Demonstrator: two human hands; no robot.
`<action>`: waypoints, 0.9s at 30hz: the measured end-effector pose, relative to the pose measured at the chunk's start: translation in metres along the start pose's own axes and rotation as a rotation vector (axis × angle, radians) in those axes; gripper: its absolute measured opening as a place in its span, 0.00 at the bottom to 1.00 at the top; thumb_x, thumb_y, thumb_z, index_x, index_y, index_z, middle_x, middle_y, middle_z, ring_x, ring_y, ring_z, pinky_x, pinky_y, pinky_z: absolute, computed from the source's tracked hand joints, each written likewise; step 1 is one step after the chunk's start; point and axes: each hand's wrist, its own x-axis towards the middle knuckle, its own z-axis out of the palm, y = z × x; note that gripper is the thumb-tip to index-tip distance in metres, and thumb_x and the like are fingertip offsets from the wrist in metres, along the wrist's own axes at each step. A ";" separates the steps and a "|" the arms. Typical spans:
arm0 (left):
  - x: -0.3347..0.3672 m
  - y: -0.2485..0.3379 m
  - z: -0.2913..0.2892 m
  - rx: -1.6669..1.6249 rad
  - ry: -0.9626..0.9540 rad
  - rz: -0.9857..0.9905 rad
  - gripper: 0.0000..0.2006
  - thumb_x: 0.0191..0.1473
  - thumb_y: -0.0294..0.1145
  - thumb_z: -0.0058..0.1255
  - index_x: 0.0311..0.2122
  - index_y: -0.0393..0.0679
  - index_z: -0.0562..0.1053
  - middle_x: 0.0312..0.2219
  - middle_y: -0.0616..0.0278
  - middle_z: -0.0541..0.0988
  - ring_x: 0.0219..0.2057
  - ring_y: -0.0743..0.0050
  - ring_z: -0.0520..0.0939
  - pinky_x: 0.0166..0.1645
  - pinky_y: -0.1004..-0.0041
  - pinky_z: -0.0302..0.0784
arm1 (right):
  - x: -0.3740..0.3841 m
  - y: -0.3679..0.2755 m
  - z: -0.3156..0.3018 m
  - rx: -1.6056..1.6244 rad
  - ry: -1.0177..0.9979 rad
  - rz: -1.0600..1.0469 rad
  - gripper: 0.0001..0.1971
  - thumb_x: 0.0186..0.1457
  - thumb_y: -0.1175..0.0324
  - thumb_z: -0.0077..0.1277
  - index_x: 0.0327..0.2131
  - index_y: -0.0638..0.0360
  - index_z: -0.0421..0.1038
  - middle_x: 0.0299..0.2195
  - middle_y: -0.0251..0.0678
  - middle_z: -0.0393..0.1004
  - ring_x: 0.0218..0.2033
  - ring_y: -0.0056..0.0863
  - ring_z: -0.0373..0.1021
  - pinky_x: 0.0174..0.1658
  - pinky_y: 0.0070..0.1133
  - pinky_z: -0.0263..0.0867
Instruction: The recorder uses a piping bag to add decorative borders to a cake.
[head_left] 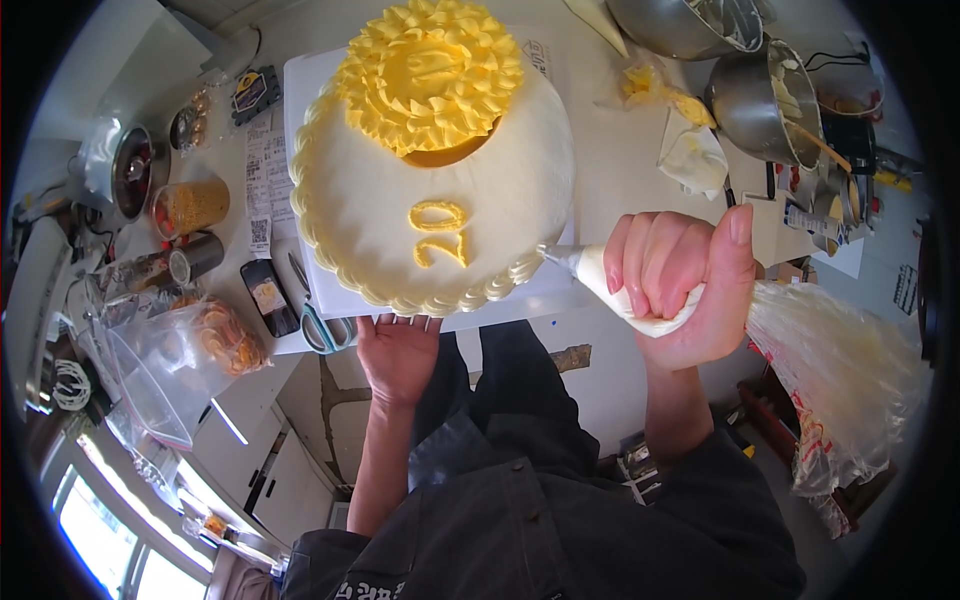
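My right hand (680,280) is wrapped round a piping bag (622,292) filled with pale cream, thumb raised. Its metal piping tip (557,256) is at the lower right rim of a round white cake (360,200), beside the last cream swirl of the border (524,264). Yellow piped figures mark the cake's top, and a ruffled yellow cream flower (430,75) sits at its far side. Under the cake is a white board (465,318). My left hand (398,355) lies palm up at the board's near edge, fingers stretched out and their tips hidden beneath it.
Blue-handled scissors (325,330) and a phone (268,298) lie left of the board. Farther left are a plastic bag of orange food (228,335) and a tub (190,207). Metal bowls (765,105) and a used piping bag (693,155) are at the far right.
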 end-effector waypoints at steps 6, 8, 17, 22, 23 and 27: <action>0.001 0.001 0.009 -0.084 0.177 0.053 0.30 0.67 0.57 0.34 0.59 0.40 0.66 0.59 0.54 0.68 0.63 0.53 0.65 0.70 0.51 0.53 | 0.001 0.000 -0.003 -0.017 -0.019 -0.008 0.31 0.72 0.58 0.28 0.11 0.55 0.55 0.09 0.31 0.57 0.11 0.23 0.53 0.21 0.24 0.57; 0.002 0.002 0.014 -0.073 0.181 0.039 0.30 0.67 0.57 0.35 0.59 0.40 0.67 0.60 0.54 0.68 0.63 0.53 0.65 0.70 0.51 0.53 | 0.003 0.003 -0.004 -0.027 -0.002 -0.019 0.31 0.72 0.59 0.28 0.11 0.55 0.55 0.09 0.31 0.57 0.11 0.23 0.53 0.21 0.24 0.57; 0.002 0.002 0.007 -0.101 0.098 -0.007 0.30 0.65 0.58 0.38 0.59 0.42 0.68 0.61 0.56 0.69 0.64 0.54 0.64 0.70 0.50 0.52 | 0.005 -0.002 -0.003 -0.016 -0.016 0.009 0.31 0.72 0.58 0.28 0.11 0.55 0.54 0.08 0.30 0.56 0.10 0.22 0.53 0.21 0.24 0.57; 0.002 0.001 0.012 -0.102 0.092 0.020 0.30 0.66 0.58 0.36 0.59 0.43 0.68 0.60 0.57 0.70 0.64 0.55 0.65 0.70 0.50 0.51 | 0.007 -0.002 -0.004 -0.043 -0.033 -0.003 0.31 0.72 0.58 0.28 0.11 0.55 0.54 0.08 0.30 0.56 0.10 0.22 0.53 0.21 0.24 0.56; 0.002 0.001 0.014 -0.074 0.100 0.014 0.30 0.66 0.58 0.36 0.60 0.43 0.68 0.60 0.57 0.70 0.64 0.55 0.65 0.70 0.50 0.51 | 0.007 -0.001 -0.006 -0.045 -0.009 -0.006 0.31 0.72 0.58 0.28 0.11 0.55 0.54 0.08 0.30 0.56 0.10 0.22 0.52 0.21 0.24 0.56; 0.003 -0.004 0.019 -0.043 0.137 0.003 0.30 0.67 0.57 0.33 0.61 0.45 0.67 0.59 0.57 0.71 0.64 0.55 0.65 0.70 0.50 0.51 | 0.013 0.002 -0.011 -0.045 0.000 -0.043 0.31 0.72 0.58 0.29 0.11 0.55 0.53 0.08 0.30 0.56 0.10 0.22 0.52 0.20 0.24 0.56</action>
